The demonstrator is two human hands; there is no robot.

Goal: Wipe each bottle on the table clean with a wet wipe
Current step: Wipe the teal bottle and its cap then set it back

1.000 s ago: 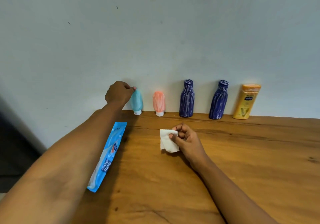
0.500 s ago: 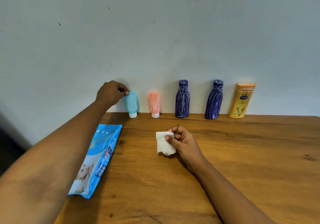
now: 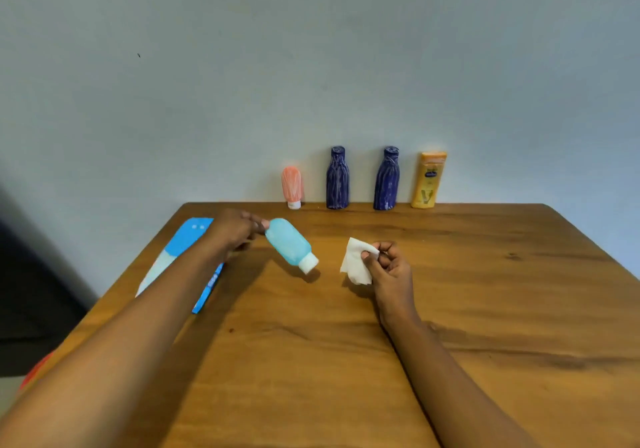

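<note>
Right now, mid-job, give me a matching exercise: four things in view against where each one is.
1 light blue bottle
2 wet wipe
3 pink bottle
4 yellow bottle

A right end of the standing row
B held tilted by the left hand
C left end of the standing row
D pinched by the right hand

Pairs: 1-B, 2-D, 3-C, 4-A

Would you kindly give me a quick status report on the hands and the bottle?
Left hand grips blue bottle, tilted, cap downward. Right hand pinches wet wipe. Nothing between them.
</note>
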